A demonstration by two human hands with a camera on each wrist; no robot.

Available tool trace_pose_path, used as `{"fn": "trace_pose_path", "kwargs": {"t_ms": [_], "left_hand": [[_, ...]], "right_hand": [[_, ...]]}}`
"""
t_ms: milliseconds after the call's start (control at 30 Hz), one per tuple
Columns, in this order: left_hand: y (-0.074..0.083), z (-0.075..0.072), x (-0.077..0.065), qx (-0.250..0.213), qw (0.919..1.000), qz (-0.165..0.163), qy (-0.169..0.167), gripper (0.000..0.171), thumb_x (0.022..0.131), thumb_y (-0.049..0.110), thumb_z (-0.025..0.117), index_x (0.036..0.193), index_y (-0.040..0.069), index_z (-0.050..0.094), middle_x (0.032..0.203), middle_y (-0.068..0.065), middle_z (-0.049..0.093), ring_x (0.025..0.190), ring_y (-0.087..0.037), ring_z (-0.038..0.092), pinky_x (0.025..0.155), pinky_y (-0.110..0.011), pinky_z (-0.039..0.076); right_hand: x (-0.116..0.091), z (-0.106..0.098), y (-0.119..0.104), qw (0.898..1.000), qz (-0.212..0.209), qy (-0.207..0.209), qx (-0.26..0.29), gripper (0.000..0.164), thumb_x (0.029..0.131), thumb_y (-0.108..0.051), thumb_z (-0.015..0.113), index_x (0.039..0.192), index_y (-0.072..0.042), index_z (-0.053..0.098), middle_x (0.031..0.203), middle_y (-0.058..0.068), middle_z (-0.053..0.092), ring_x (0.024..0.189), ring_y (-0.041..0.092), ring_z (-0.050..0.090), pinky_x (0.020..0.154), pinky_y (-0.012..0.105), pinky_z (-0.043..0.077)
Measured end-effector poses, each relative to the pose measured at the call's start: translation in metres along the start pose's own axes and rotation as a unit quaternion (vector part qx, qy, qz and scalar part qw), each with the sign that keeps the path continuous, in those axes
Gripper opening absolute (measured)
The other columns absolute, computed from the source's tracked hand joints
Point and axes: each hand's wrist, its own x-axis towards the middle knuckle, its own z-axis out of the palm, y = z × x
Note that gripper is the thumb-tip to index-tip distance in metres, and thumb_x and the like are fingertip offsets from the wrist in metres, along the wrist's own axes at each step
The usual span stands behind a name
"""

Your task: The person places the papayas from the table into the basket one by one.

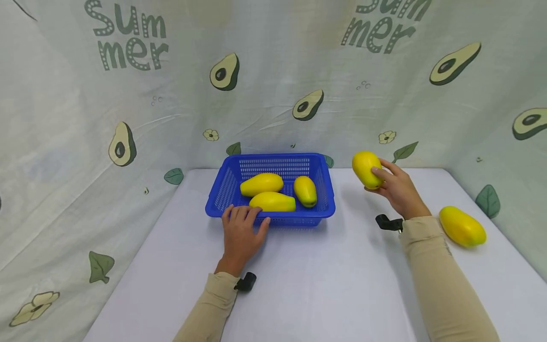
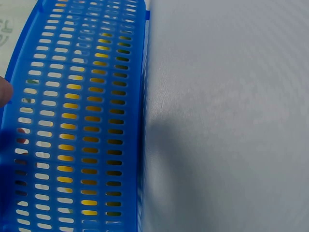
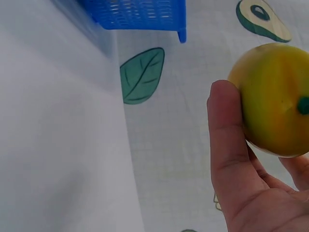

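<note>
A blue plastic basket [image 1: 326, 190] with slotted walls stands at the back of the table. Inside lie three yellow papayas: one behind [image 1: 262, 184], one in front [image 1: 273, 202] and one at the right [image 1: 305, 191]. My left hand [image 1: 242, 236] holds the basket's front rim, fingers over the edge; in the left wrist view only a fingertip [image 2: 4, 92] shows by the rim. Right of the basket, my right hand [image 1: 399, 190] grips another papaya [image 1: 365, 168] above the table. Its green stem end [image 3: 303, 105] shows in the right wrist view.
One more papaya [image 1: 462, 226] lies on the white table [image 1: 325, 280], to the right of my right forearm. A pale cloth [image 1: 265, 114] printed with avocados and leaves hangs behind the table and along its sides. Each wrist carries a small black camera mount.
</note>
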Motion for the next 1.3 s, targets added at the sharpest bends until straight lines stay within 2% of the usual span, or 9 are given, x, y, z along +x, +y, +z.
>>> {"fn": "trace_pose_path", "kwargs": {"t_ms": [167, 533, 867, 967, 1167, 1300], "left_hand": [[0.001, -0.001, -0.001, 0.0, 0.9999, -0.01, -0.014, 0.04, 0.095, 0.042, 0.064, 0.116, 0.009, 0.07, 0.107, -0.011, 0.064, 0.11, -0.031, 0.056, 0.113, -0.056, 0.023], [-0.001, -0.002, 0.001, -0.008, 0.9999, -0.003, 0.008, 0.038, 0.093, 0.04, 0.067, 0.113, 0.008, 0.07, 0.105, -0.011, 0.064, 0.108, -0.032, 0.057, 0.111, -0.058, 0.025], [0.0, -0.001, 0.0, -0.006, 1.0, -0.005, 0.002, 0.039, 0.094, 0.041, 0.066, 0.114, 0.009, 0.07, 0.106, -0.01, 0.064, 0.109, -0.031, 0.057, 0.112, -0.057, 0.025], [0.0, -0.001, 0.0, -0.005, 0.9999, -0.008, -0.005, 0.039, 0.095, 0.042, 0.064, 0.115, 0.009, 0.07, 0.107, -0.01, 0.064, 0.11, -0.031, 0.056, 0.113, -0.056, 0.023], [-0.001, 0.0, 0.0, -0.005, 0.9997, -0.014, -0.02, 0.04, 0.096, 0.044, 0.061, 0.117, 0.01, 0.069, 0.108, -0.01, 0.064, 0.111, -0.03, 0.055, 0.114, -0.055, 0.021], [-0.002, 0.001, -0.001, -0.005, 0.9999, -0.009, -0.011, 0.04, 0.096, 0.043, 0.062, 0.116, 0.01, 0.069, 0.107, -0.01, 0.064, 0.109, -0.03, 0.056, 0.114, -0.055, 0.022]], "right_hand": [[0.005, 0.004, -0.003, 1.0, -0.008, -0.007, 0.0, 0.079, 0.097, -0.033, 0.067, 0.16, -0.011, 0.024, 0.142, 0.013, 0.034, 0.104, 0.022, 0.061, 0.087, 0.034, 0.056], [0.017, 0.023, -0.021, 0.994, -0.029, -0.021, -0.101, 0.077, 0.097, -0.044, 0.064, 0.159, -0.015, 0.027, 0.146, 0.017, 0.036, 0.111, 0.03, 0.058, 0.088, 0.03, 0.055], [0.031, 0.047, -0.042, 0.987, -0.024, -0.061, -0.147, 0.078, 0.097, -0.043, 0.064, 0.159, -0.014, 0.026, 0.146, 0.018, 0.036, 0.114, 0.034, 0.056, 0.091, 0.035, 0.054], [0.037, 0.054, -0.047, 0.982, -0.021, -0.08, -0.171, 0.078, 0.097, -0.043, 0.064, 0.159, -0.014, 0.026, 0.147, 0.017, 0.036, 0.116, 0.035, 0.056, 0.093, 0.039, 0.053], [0.047, 0.071, -0.054, 0.978, -0.013, -0.114, -0.177, 0.074, 0.099, -0.038, 0.063, 0.158, -0.013, 0.027, 0.144, 0.019, 0.04, 0.118, 0.038, 0.055, 0.098, 0.047, 0.05], [0.051, 0.083, -0.054, 0.977, -0.006, -0.132, -0.169, 0.071, 0.098, -0.034, 0.065, 0.155, -0.01, 0.029, 0.139, 0.021, 0.044, 0.115, 0.037, 0.057, 0.098, 0.046, 0.05]]}}
